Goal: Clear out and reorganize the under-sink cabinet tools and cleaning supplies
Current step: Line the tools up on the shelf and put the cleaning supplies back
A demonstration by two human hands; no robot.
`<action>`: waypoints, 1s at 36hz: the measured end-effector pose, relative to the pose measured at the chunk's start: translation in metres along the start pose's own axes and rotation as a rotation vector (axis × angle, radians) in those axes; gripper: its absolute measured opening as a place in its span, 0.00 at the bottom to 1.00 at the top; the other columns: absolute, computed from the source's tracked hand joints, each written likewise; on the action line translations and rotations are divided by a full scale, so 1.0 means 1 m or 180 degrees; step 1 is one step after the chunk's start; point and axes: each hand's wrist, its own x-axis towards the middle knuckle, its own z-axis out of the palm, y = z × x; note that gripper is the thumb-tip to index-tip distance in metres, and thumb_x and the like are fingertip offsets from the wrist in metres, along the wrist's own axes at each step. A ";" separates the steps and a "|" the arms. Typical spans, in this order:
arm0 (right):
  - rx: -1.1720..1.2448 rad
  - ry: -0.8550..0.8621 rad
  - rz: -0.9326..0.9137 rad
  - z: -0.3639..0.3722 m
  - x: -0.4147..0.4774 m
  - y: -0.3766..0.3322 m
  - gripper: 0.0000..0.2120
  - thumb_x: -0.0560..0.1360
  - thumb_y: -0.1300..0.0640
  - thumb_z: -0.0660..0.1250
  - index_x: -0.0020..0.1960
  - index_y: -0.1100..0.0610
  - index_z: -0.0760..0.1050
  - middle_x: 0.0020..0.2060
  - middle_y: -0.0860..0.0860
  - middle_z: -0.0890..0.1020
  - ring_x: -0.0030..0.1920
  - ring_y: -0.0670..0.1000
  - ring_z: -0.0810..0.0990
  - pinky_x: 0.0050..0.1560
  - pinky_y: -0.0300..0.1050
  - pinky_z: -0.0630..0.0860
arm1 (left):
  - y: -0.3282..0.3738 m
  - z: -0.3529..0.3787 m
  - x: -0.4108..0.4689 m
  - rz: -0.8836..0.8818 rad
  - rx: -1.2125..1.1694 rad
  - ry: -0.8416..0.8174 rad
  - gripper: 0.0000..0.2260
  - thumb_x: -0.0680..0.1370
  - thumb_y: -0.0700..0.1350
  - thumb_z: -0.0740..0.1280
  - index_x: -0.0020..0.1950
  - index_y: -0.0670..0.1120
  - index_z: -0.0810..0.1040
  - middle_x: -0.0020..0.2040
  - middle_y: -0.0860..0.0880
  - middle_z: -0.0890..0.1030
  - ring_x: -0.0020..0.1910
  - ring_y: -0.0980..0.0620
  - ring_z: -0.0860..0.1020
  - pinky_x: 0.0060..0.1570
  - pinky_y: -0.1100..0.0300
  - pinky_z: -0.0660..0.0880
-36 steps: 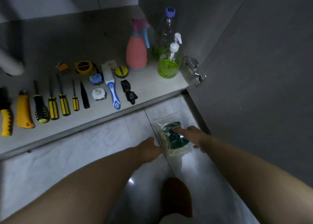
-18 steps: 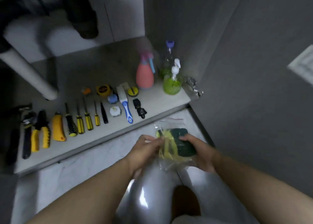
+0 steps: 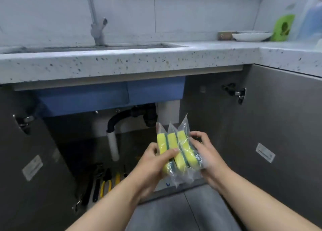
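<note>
Three yellow-and-green sponges (image 3: 181, 150), each in a clear plastic bag, are held upright between my hands in front of the open under-sink cabinet. My left hand (image 3: 155, 162) grips them from the left, thumb across the front. My right hand (image 3: 205, 152) holds them from the right, fingers curled over the bags. Low on the cabinet floor (image 3: 139, 147) at the left lie pliers with yellow handles (image 3: 106, 183), a dark wrench (image 3: 96, 183) and a yellow-handled tool (image 3: 117, 177). My forearms hide the rest of the cabinet floor.
A black drain trap (image 3: 132, 116) and white pipe (image 3: 113, 147) hang under the blue sink basin (image 3: 111, 98). Grey cabinet doors (image 3: 282, 134) stand open on both sides. Above are the speckled countertop (image 3: 139, 61), a faucet (image 3: 97, 28), a white dish (image 3: 250, 36) and a green item (image 3: 283, 28).
My hands picked the bagged sponges off the floor and raised them. My view swung up from the cabinet floor to the sink and countertop; the bottles and most tools left the view.
</note>
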 end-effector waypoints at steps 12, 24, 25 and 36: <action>0.0003 -0.1213 -0.0212 0.028 -0.039 -0.004 0.21 0.76 0.43 0.70 0.68 0.38 0.71 0.62 0.46 0.82 0.61 0.49 0.82 0.50 0.45 0.82 | -0.004 -0.017 -0.015 0.0871 0.0409 0.0308 0.22 0.69 0.64 0.78 0.53 0.53 0.76 0.49 0.46 0.84 0.52 0.44 0.84 0.52 0.40 0.82; 0.0195 -0.0966 -0.0480 0.006 -0.019 0.005 0.24 0.76 0.52 0.72 0.69 0.43 0.72 0.61 0.52 0.82 0.62 0.58 0.81 0.62 0.62 0.76 | -0.009 -0.011 -0.004 0.1193 0.0847 0.0195 0.23 0.76 0.70 0.65 0.57 0.53 0.71 0.52 0.52 0.83 0.52 0.56 0.83 0.49 0.58 0.81; 0.0201 -0.0962 -0.0477 0.006 -0.019 0.005 0.23 0.76 0.53 0.72 0.69 0.43 0.72 0.61 0.52 0.82 0.62 0.57 0.81 0.63 0.62 0.76 | -0.010 -0.011 -0.004 0.1200 0.0859 0.0212 0.23 0.76 0.70 0.65 0.56 0.53 0.70 0.51 0.53 0.83 0.51 0.57 0.83 0.45 0.62 0.80; -0.0034 -0.0928 -0.0501 0.007 -0.017 0.004 0.23 0.76 0.49 0.71 0.68 0.37 0.71 0.60 0.45 0.82 0.61 0.48 0.82 0.64 0.58 0.76 | -0.014 -0.006 0.006 0.1019 0.0749 0.0138 0.25 0.72 0.72 0.69 0.58 0.59 0.66 0.54 0.55 0.84 0.54 0.56 0.84 0.52 0.51 0.82</action>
